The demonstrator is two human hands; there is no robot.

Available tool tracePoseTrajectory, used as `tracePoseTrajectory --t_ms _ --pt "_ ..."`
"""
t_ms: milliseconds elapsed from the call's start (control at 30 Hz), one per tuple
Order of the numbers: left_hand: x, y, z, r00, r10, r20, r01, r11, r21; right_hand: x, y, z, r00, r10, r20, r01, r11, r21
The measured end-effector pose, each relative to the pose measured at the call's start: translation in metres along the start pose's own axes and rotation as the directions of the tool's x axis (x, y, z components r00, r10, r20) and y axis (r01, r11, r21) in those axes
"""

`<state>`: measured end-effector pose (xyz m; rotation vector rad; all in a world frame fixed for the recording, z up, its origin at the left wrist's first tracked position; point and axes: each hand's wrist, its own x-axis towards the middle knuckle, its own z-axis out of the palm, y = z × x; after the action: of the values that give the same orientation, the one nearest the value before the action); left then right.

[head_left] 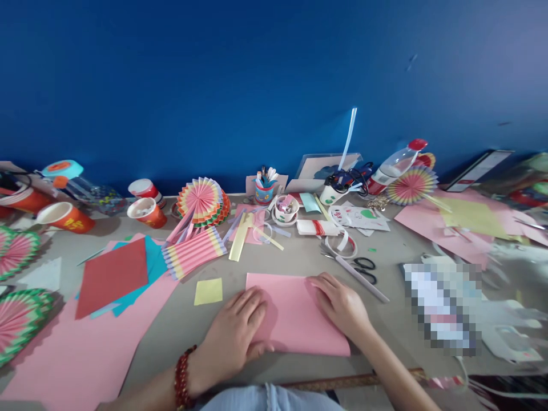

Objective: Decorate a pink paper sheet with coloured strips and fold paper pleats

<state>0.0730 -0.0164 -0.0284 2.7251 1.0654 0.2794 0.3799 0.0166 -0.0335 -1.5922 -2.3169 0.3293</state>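
A pink sheet of paper [291,311] lies flat on the grey table [299,260] right in front of me. My left hand [233,331], with a red bead bracelet at the wrist, rests on the sheet's left edge, fingers stretched flat and thumb under the lower edge. My right hand [340,302] presses flat on the sheet's upper right corner, fingers extended. Neither hand lifts the paper.
A small yellow square [208,291] lies left of the sheet. Scissors [357,271] and tape rolls [341,244] lie beyond my right hand. Pleated paper fans [203,200], red and teal sheets [113,277], paper cups [148,212], a pen cup [264,191] and a bottle [396,164] crowd the table before a blue wall.
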Motion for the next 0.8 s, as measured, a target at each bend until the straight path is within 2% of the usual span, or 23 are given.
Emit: tracePoseTrajectory --t_ms 300,633,800 --pt "0.0 0.001 -0.002 0.997 -0.07 0.013 0.071 0.995 -0.069 0.002 0.001 0.005 0.999 0.032 -0.014 -0.032 0.999 0.009" --pt "0.005 0.001 -0.002 0.996 -0.088 -0.026 0.085 0.992 -0.09 0.001 0.002 0.009 0.999 0.031 -0.038 -0.031 0.999 0.022" --pt "0.008 0.001 -0.003 0.998 -0.064 0.011 0.064 0.993 -0.099 -0.001 0.003 0.011 0.999 0.034 -0.042 -0.032 0.999 0.042"
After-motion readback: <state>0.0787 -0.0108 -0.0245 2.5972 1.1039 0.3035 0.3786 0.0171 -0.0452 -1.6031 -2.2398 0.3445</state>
